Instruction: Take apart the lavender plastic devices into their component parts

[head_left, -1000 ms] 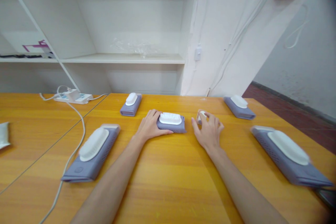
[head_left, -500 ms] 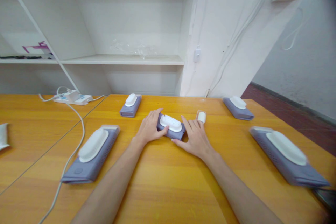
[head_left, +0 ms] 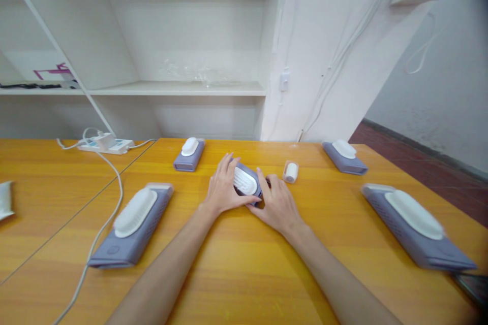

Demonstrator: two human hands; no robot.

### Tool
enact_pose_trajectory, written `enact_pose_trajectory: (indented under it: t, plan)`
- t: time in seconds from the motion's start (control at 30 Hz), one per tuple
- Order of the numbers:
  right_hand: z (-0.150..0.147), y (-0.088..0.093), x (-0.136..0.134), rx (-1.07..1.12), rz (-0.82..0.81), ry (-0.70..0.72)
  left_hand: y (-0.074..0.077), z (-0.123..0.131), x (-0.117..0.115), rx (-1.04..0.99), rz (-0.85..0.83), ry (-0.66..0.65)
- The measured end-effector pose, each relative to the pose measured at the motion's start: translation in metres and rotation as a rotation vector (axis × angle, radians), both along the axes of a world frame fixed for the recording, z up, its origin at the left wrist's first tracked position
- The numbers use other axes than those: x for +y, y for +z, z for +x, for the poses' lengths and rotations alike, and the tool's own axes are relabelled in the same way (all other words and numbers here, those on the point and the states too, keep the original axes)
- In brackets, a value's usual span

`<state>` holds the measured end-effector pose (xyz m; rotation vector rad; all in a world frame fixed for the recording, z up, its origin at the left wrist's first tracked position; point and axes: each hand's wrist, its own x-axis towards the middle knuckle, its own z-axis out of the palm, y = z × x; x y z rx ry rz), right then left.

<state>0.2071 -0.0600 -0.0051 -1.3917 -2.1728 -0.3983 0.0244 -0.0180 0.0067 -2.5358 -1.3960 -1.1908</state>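
Both curled: left hand [head_left: 222, 188], right hand [head_left: 280, 206] around white-topped case [head_left: 245, 181] (seemingly gripped).

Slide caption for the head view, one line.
Left hand and right hand hold a grey-purple box topped with a white oval piece on a wooden table, a small white item nearby.

Apparent workroom: table [head_left: 236, 274], shelves [head_left: 229, 89], power strip [head_left: 121, 146]

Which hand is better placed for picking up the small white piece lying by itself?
Probably the right hand: the white piece lies just beyond its knuckles. The left hand is farther off, across the purple case that both hands hold.
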Motion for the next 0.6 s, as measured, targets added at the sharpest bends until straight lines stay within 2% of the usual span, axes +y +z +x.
enact_pose_trajectory:
  t: [0.6]
  plan:
    - [-0.0086, 0.0015, 0.0016, 0.039, -0.031, 0.073, -0.0015, 0.0026, -0.0037, -0.032, 0.066, 0.085]
